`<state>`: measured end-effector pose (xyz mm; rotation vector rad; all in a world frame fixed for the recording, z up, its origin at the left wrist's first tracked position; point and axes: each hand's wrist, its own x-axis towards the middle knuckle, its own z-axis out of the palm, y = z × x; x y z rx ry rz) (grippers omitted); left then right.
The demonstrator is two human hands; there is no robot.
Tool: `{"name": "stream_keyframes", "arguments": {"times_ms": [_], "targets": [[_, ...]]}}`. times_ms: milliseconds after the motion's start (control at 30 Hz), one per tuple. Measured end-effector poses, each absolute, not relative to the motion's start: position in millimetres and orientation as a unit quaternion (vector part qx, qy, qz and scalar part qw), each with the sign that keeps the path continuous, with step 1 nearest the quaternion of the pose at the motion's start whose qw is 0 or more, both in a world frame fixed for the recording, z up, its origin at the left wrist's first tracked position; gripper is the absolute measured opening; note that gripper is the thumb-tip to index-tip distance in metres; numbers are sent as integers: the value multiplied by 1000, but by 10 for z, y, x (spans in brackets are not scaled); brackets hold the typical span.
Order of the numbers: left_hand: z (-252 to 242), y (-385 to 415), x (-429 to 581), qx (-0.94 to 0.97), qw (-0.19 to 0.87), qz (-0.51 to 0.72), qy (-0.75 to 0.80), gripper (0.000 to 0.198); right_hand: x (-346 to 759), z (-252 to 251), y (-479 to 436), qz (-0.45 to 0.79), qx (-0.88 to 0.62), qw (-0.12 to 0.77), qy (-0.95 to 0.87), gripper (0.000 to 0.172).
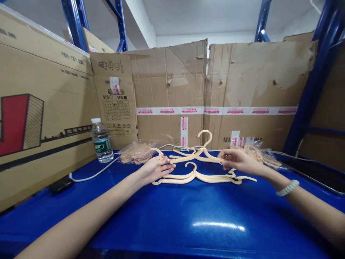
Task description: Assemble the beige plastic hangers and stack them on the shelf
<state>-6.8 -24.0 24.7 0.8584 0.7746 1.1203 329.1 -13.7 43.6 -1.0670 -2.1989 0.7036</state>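
Observation:
My right hand [234, 159] pinches the right arm of a beige plastic hanger [205, 147], its hook pointing up and its left arm reaching towards my other hand. My left hand [156, 169] holds a small curved beige hanger piece [157, 151] by the thumb, its fingers partly stretched out beside the left end of the hanger. Whether the piece touches the hanger, I cannot tell. Just below and nearer to me, more beige hangers [194, 176] lie together on the blue table [172, 223]. Behind the held hanger other beige parts [179, 151] are partly hidden.
Clear plastic bags of beige pieces lie at the back left [137, 153] and back right [262, 156]. A water bottle [101, 142] stands at left, near a white cable [94, 175] and a black object [61, 184]. Cardboard [167, 90] walls the back; a dark flat device [318, 174] lies right.

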Motion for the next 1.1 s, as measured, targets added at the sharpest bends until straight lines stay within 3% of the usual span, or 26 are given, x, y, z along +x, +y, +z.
{"name": "stream_keyframes", "arguments": {"times_ms": [367, 733, 1100], "targets": [[262, -256, -49, 377, 710, 484, 345, 22, 3296, 437, -107, 216, -383, 292, -850, 26], [298, -304, 23, 396, 643, 519, 400, 29, 3248, 405, -126, 159, -381, 301, -860, 20], [186, -240, 29, 407, 576, 587, 397, 29, 3195, 394, -178, 196, -368, 293, -861, 20]]}}
